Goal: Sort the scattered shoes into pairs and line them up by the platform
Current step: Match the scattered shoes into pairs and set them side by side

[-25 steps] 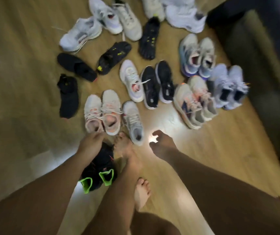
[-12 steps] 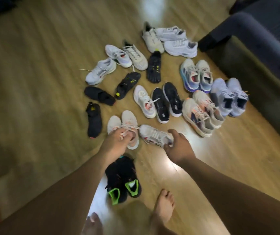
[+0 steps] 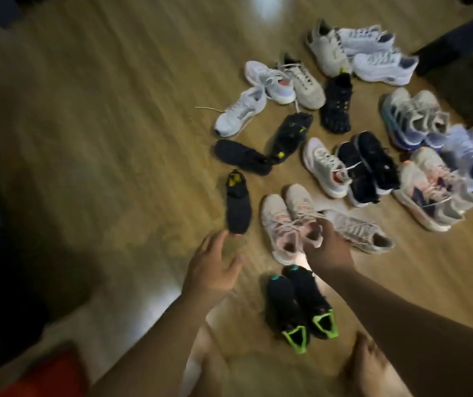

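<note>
Two pink-white sneakers point(image 3: 284, 224) lie side by side; right hand point(image 3: 328, 252) grips them at the heel (frame blurred). Left hand point(image 3: 212, 272), fingers spread, holds nothing, near a black shoe point(image 3: 238, 207).

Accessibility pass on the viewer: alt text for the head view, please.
A person's right hand grips the collar of a pale pink sneaker beside its mate, while the open left hand hovers near a lone black shoe. Other sneakers, white, grey and black, lie scattered on the wooden floor; a black pair with green heel tabs stands nearest.
</note>
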Motion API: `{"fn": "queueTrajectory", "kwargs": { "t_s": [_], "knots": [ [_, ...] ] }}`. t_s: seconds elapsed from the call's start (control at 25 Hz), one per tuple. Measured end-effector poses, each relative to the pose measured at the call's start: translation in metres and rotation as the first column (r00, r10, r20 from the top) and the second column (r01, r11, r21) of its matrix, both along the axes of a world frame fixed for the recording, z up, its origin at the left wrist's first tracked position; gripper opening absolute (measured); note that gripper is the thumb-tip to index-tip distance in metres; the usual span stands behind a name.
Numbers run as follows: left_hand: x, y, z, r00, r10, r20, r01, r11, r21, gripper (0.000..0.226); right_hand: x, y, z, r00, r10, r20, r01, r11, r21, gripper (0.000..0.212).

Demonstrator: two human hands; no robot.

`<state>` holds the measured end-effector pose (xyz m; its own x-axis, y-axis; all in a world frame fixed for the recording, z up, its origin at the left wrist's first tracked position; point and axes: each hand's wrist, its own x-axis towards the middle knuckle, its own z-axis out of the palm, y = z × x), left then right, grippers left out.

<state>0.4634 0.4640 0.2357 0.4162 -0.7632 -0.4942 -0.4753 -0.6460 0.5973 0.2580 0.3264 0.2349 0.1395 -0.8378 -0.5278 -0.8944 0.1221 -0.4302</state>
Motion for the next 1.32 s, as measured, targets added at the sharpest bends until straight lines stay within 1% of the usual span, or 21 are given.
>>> {"fn": "queueTrajectory", "kwargs": {
  "t_s": [0.04, 0.08, 0.16, 0.24, 0.28, 0.4, 0.48, 0.6, 0.68, 0.72, 0.8, 0.84, 0.92, 0.96, 1.08, 1.12, 1.16, 1.24, 1.32],
  "knots": [
    [0.029, 0.010, 0.002, 1.000, -0.024, 0.001, 0.024, 1.000, -0.007, 0.070, 0.035, 0.013, -0.005, 0.999, -0.037, 0.036, 0.036, 0.999, 0.021, 0.063],
    [0.059, 0.017, 0.002, 0.999, -0.026, 0.027, 0.026, 1.000, -0.009, 0.071, 0.072, 0.024, -0.007, 0.997, -0.040, 0.067, 0.037, 0.998, 0.045, 0.065],
    [0.110, 0.018, 0.007, 0.996, 0.003, 0.090, -0.003, 1.000, -0.003, 0.072, 0.133, 0.034, -0.010, 0.993, -0.008, 0.119, -0.001, 0.997, 0.076, 0.067],
    [0.143, 0.006, 0.004, 0.995, 0.006, 0.101, -0.007, 1.000, 0.008, 0.072, 0.179, 0.026, -0.012, 0.990, 0.011, 0.140, -0.025, 0.994, 0.105, 0.067],
    [0.150, -0.003, 0.000, 0.995, -0.005, 0.097, 0.004, 1.000, 0.016, 0.072, 0.196, 0.017, -0.013, 0.992, 0.007, 0.127, -0.021, 0.994, 0.107, 0.067],
    [0.150, -0.043, -0.016, 0.997, -0.069, 0.045, 0.068, 0.998, 0.016, 0.070, 0.208, -0.014, -0.026, 0.989, -0.093, 0.118, 0.082, 0.993, 0.089, 0.063],
    [0.150, -0.074, -0.032, 0.990, -0.135, 0.026, 0.135, 0.991, 0.021, 0.068, 0.203, -0.025, -0.033, 0.980, -0.156, 0.121, 0.142, 0.983, 0.120, 0.066],
    [0.169, -0.143, -0.057, 0.974, -0.224, 0.014, 0.222, 0.971, 0.089, 0.069, 0.196, -0.059, -0.043, 0.944, -0.323, 0.067, 0.311, 0.939, 0.145, 0.066],
    [0.195, -0.206, -0.072, 0.962, -0.272, 0.033, 0.263, 0.952, 0.154, 0.070, 0.201, -0.102, -0.054, 0.927, -0.368, 0.069, 0.363, 0.929, 0.078, 0.065],
    [0.206, -0.239, -0.073, 0.953, -0.300, 0.054, 0.288, 0.944, 0.163, 0.069, 0.207, -0.126, -0.055, 0.925, -0.372, 0.081, 0.367, 0.928, 0.068, 0.065],
    [0.224, -0.298, -0.068, 0.940, -0.332, 0.077, 0.325, 0.941, 0.091, 0.066, 0.222, -0.173, -0.051, 0.914, -0.392, 0.104, 0.386, 0.919, 0.077, 0.065],
    [0.230, -0.321, -0.065, 0.931, -0.357, 0.078, 0.353, 0.934, 0.055, 0.064, 0.230, -0.193, -0.047, 0.910, -0.404, 0.091, 0.398, 0.914, 0.077, 0.065],
    [0.244, -0.357, -0.060, 0.907, -0.414, 0.074, 0.412, 0.910, 0.040, 0.061, 0.249, -0.219, -0.040, 0.912, -0.407, 0.057, 0.403, 0.913, 0.061, 0.065],
    [0.252, -0.373, -0.060, 0.902, -0.427, 0.070, 0.424, 0.904, 0.058, 0.060, 0.261, -0.227, -0.036, 0.918, -0.394, 0.056, 0.391, 0.919, 0.057, 0.066],
    [0.280, -0.411, -0.073, 0.934, -0.354, 0.039, 0.345, 0.927, 0.148, 0.053, 0.295, -0.238, -0.034, 0.950, -0.307, 0.058, 0.306, 0.951, 0.035, 0.065],
    [0.289, -0.419, -0.080, 0.934, -0.355, 0.025, 0.345, 0.919, 0.191, 0.052, 0.303, -0.240, -0.035, 0.949, -0.310, 0.052, 0.309, 0.951, 0.031, 0.064],
    [0.300, -0.429, -0.085, 0.916, -0.401, 0.008, 0.387, 0.891, 0.239, 0.053, 0.311, -0.245, -0.040, 0.935, -0.352, 0.036, 0.351, 0.936, 0.037, 0.064],
    [0.328, -0.446, -0.091, 0.852, -0.523, -0.020, 0.503, 0.809, 0.305, 0.057, 0.327, -0.257, -0.051, 0.893, -0.449, -0.016, 0.449, 0.890, 0.075, 0.064],
    [0.361, -0.466, -0.085, 0.788, -0.615, -0.033, 0.595, 0.747, 0.297, 0.058, 0.345, -0.268, -0.058, 0.891, -0.446, -0.087, 0.455, 0.874, 0.173, 0.061]
  ]
}}
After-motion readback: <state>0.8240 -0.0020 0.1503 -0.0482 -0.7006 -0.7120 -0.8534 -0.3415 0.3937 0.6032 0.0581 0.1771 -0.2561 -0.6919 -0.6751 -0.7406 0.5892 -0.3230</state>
